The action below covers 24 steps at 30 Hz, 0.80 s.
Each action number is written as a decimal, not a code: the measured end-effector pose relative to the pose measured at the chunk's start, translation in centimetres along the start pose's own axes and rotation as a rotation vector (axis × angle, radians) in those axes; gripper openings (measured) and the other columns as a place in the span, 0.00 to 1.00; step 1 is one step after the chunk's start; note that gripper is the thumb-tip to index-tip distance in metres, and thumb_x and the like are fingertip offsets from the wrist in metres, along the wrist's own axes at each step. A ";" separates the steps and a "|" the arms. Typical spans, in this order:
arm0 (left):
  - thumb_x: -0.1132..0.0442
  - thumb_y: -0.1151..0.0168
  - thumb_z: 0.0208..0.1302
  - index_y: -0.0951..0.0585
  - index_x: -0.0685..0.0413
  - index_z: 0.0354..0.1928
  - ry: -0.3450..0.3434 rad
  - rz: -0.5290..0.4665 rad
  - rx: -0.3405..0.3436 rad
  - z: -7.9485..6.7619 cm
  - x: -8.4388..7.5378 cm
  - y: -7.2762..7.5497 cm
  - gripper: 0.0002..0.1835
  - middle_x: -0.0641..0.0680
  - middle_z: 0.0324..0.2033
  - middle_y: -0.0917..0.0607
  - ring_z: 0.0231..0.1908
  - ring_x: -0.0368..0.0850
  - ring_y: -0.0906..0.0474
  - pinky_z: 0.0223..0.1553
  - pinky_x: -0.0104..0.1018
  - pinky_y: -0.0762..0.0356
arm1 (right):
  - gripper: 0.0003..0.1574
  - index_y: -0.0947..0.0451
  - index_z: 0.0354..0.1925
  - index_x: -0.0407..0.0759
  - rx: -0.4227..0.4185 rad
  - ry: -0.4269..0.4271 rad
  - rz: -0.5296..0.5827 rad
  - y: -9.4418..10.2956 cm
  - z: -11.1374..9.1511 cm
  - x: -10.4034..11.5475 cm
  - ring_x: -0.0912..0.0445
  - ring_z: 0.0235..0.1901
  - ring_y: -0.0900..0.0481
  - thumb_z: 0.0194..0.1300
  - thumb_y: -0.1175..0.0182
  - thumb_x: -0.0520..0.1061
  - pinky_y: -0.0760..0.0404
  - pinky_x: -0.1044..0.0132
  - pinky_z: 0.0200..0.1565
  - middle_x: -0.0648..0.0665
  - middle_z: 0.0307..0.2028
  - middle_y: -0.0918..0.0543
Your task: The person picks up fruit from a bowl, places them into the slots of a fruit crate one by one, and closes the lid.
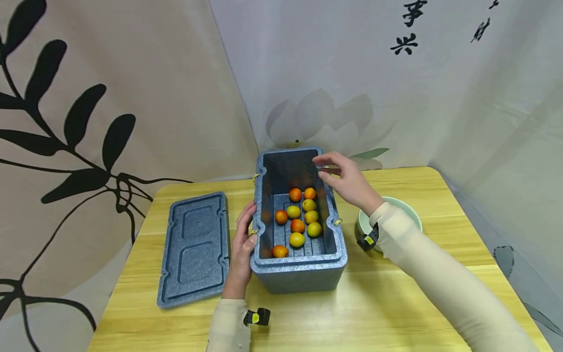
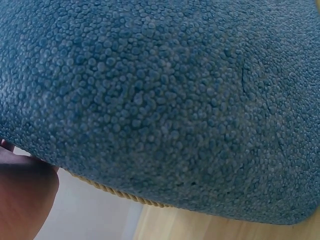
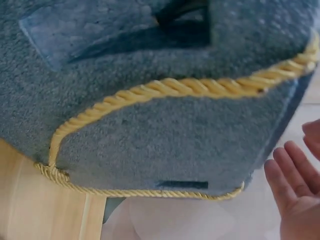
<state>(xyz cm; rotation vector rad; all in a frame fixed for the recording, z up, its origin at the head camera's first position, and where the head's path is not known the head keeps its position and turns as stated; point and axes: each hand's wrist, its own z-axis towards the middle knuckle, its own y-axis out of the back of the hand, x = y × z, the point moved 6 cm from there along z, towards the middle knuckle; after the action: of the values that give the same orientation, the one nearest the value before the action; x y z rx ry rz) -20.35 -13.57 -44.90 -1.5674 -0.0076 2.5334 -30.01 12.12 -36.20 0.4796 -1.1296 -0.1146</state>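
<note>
A blue-grey foam box [image 1: 299, 276] with yellow rope handles stands lidless on the table. Several small orange fruits [image 1: 297, 225] and yellow fruits [image 1: 296, 239] lie on its floor, mostly toward the middle and right side. Against the box's left outer wall rests my left hand [image 1: 241, 252], its thumb close to the rim. Above the far right rim hovers my right hand [image 1: 347, 183], fingers extended and thumb apart; no fruit shows between them. The right wrist view shows the rope handle [image 3: 175, 87] and the fingers [image 3: 287, 172] beyond the box's edge.
The foam lid [image 1: 195, 249] lies flat on the wooden table [image 1: 303, 318], left of the box. A pale green bowl [image 1: 406, 209] sits to the right, partly covered by my right forearm; its contents are hidden. A printed cloth [image 1: 184, 88] hangs behind the table.
</note>
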 end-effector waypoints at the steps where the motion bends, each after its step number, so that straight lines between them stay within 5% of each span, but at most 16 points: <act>1: 0.61 0.56 0.62 0.37 0.63 0.71 0.001 -0.003 0.000 0.0 0.0 0.0 0.33 0.57 0.73 0.42 0.72 0.54 0.50 0.67 0.45 0.44 | 0.19 0.25 0.59 0.38 -0.010 0.003 0.013 0.2 -0.2 0.0 0.45 0.57 0.26 0.71 0.43 0.39 0.29 0.51 0.60 0.43 0.55 0.23; 7: 0.64 0.55 0.69 0.40 0.59 0.74 0.056 0.036 -0.005 -0.6 0.0 0.9 0.31 0.55 0.73 0.41 0.71 0.53 0.48 0.68 0.57 0.50 | 0.20 0.28 0.58 0.28 -0.125 -0.019 0.031 2.0 -3.4 2.0 0.41 0.56 0.26 0.69 0.45 0.32 0.27 0.51 0.58 0.33 0.54 0.24; 11: 0.61 0.56 0.77 0.41 0.58 0.74 0.172 0.103 -0.077 -2.8 0.5 3.0 0.27 0.56 0.72 0.38 0.70 0.53 0.44 0.68 0.42 0.44 | 0.18 0.27 0.56 0.28 -0.202 -0.077 -0.045 2.0 -7.7 -0.9 0.43 0.53 0.23 0.69 0.45 0.32 0.25 0.54 0.55 0.34 0.52 0.22; 16: 0.61 0.54 0.78 0.34 0.60 0.70 0.361 0.243 -0.259 -7.1 1.0 6.5 0.23 0.57 0.67 0.30 0.66 0.49 0.36 0.60 0.25 0.36 | 0.14 0.22 0.51 0.33 -0.228 -0.213 -0.201 0.8 -14.7 -5.4 0.48 0.45 0.19 0.70 0.42 0.39 0.20 0.58 0.48 0.40 0.46 0.17; 21: 0.66 0.51 0.75 0.32 0.63 0.68 0.472 0.348 -0.399 -10.6 -0.1 8.9 0.22 0.58 0.64 0.27 0.62 0.48 0.32 0.54 0.22 0.33 | 0.10 0.18 0.44 0.37 -0.173 -0.374 -0.329 -0.9 -20.9 -6.3 0.56 0.37 0.18 0.69 0.41 0.42 0.18 0.58 0.41 0.49 0.37 0.15; 24: 0.69 0.50 0.74 0.32 0.64 0.68 0.490 0.393 -0.458 -12.0 -1.1 10.3 0.22 0.59 0.63 0.26 0.61 0.44 0.32 0.52 0.21 0.32 | 0.05 0.17 0.38 0.44 0.003 -0.408 -0.362 -3.4 -23.2 -5.4 0.62 0.32 0.21 0.68 0.39 0.42 0.20 0.62 0.37 0.57 0.31 0.18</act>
<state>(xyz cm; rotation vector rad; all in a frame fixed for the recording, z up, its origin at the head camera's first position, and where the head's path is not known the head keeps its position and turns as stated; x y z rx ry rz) -10.60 -24.87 -50.29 -2.5625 -0.2599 2.4451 -11.26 18.03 -50.01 0.6805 -1.4302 -0.5457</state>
